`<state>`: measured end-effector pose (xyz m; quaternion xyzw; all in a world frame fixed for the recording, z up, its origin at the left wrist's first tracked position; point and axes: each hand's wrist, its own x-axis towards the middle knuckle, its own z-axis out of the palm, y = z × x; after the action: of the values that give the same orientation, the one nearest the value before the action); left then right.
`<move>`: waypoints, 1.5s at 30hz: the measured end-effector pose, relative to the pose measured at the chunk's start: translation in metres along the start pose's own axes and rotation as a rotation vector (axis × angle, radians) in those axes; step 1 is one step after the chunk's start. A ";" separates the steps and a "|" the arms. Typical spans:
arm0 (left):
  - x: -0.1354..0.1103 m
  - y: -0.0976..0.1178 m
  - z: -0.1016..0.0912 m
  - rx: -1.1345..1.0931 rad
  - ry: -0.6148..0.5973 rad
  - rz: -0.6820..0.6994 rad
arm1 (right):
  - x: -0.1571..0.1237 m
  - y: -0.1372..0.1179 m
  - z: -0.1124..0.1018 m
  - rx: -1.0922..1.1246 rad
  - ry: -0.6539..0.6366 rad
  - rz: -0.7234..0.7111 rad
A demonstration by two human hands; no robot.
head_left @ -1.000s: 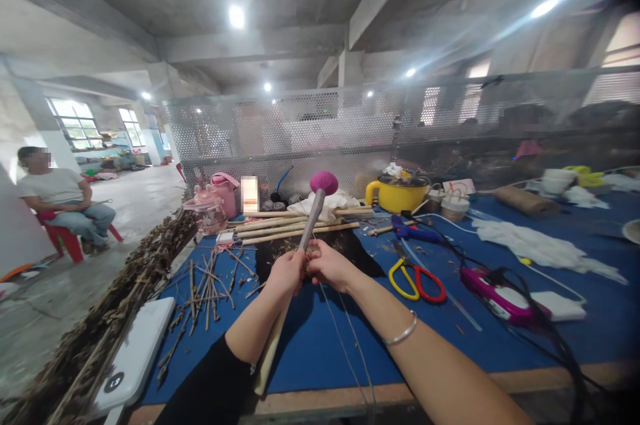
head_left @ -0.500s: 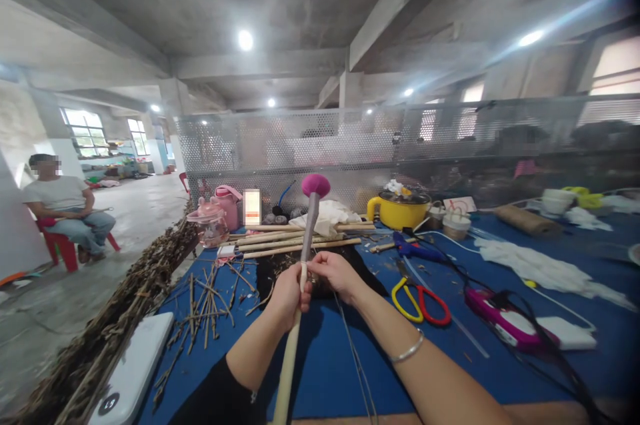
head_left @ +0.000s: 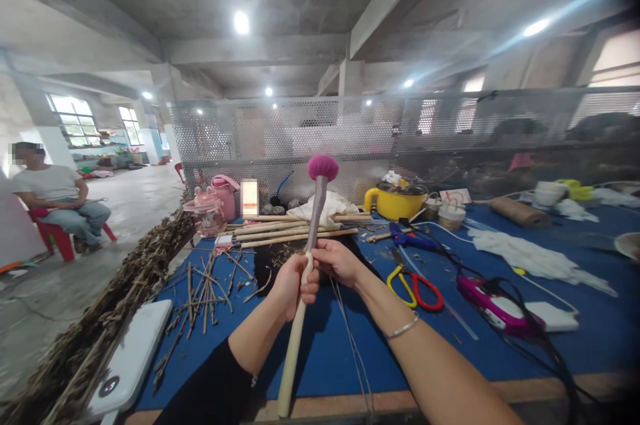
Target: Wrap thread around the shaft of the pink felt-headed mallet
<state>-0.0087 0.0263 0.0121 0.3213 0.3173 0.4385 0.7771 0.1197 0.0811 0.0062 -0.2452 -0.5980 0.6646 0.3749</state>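
Observation:
My left hand [head_left: 295,281] is wrapped round a pale wooden stick [head_left: 294,351], which slants up and away from me. Grey wrapping [head_left: 316,211] covers its upper part, and a round magenta pad [head_left: 323,168] caps the far end. At the lower edge of the wrapping, my right hand [head_left: 340,261] has thumb and fingers pinched against the stick; what lies between the fingertips is too small to make out. Thin grey strands [head_left: 353,338] hang from beneath the right hand towards the table's front edge. A dark cloth [head_left: 270,258] lies behind both hands.
Scissors [head_left: 415,288] with yellow and red handles lie right, near a blue glue gun [head_left: 413,237] and magenta device [head_left: 495,305]. Twigs [head_left: 205,298] and a white power bank [head_left: 133,351] are left. Behind are wooden sticks [head_left: 280,233] and a yellow pot [head_left: 400,203]. A person [head_left: 55,191] sits far left.
The stick's padded head has shifted slightly up and right in view, and its lower end now shows. Both hands keep their places on it; the whole view has shifted slightly.

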 end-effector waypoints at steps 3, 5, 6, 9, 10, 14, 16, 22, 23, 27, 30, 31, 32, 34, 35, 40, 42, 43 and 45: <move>0.000 0.000 0.001 -0.017 -0.012 -0.012 | -0.001 -0.003 0.000 -0.020 -0.028 -0.018; -0.001 0.000 0.002 -0.014 0.013 -0.018 | -0.002 -0.004 0.001 -0.028 -0.036 -0.018; -0.002 0.001 0.003 -0.016 0.026 -0.016 | -0.002 -0.004 0.002 -0.020 -0.044 -0.017; -0.004 0.002 0.006 -0.052 0.023 0.001 | -0.003 -0.005 0.004 0.040 -0.079 -0.010; -0.005 0.003 0.007 -0.065 0.004 0.004 | -0.003 -0.005 0.005 0.063 -0.085 -0.006; -0.003 -0.003 0.008 -0.012 -0.002 0.042 | -0.003 -0.004 0.007 0.087 -0.043 -0.010; 0.000 -0.010 0.009 0.131 0.138 0.183 | -0.002 -0.002 0.007 0.070 -0.015 -0.018; 0.004 -0.022 0.008 0.579 0.474 0.561 | 0.003 0.002 0.003 0.070 0.023 -0.026; 0.004 -0.021 0.008 0.573 0.467 0.569 | 0.003 0.002 0.002 0.057 0.011 -0.018; 0.001 -0.017 0.009 0.474 0.373 0.605 | 0.002 0.001 -0.004 0.040 -0.024 -0.004; 0.000 -0.018 0.011 0.411 0.272 0.595 | 0.000 0.001 -0.006 0.080 -0.044 -0.029; 0.000 -0.019 0.011 0.401 0.245 0.585 | 0.000 0.001 -0.006 0.087 -0.058 -0.032; 0.001 -0.020 0.011 0.398 0.227 0.572 | 0.000 0.001 -0.006 0.089 -0.073 -0.030; 0.002 -0.022 0.009 0.418 0.224 0.531 | 0.000 0.002 -0.005 0.075 -0.092 -0.020; 0.002 -0.022 0.008 0.445 0.242 0.518 | 0.000 0.002 -0.004 0.058 -0.083 -0.016; 0.004 -0.023 0.001 0.654 0.470 0.645 | 0.004 0.004 -0.003 -0.031 0.044 -0.025; 0.004 -0.022 0.000 0.698 0.502 0.675 | 0.004 0.004 -0.003 -0.031 0.038 -0.032; 0.003 -0.020 0.001 0.700 0.497 0.675 | 0.003 0.004 -0.003 -0.028 0.026 -0.030; 0.002 -0.018 0.002 0.651 0.482 0.655 | 0.003 0.003 -0.004 -0.008 -0.012 -0.020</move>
<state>0.0028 0.0202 -0.0009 0.5186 0.4902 0.5987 0.3638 0.1209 0.0858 0.0028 -0.2369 -0.6053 0.6598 0.3771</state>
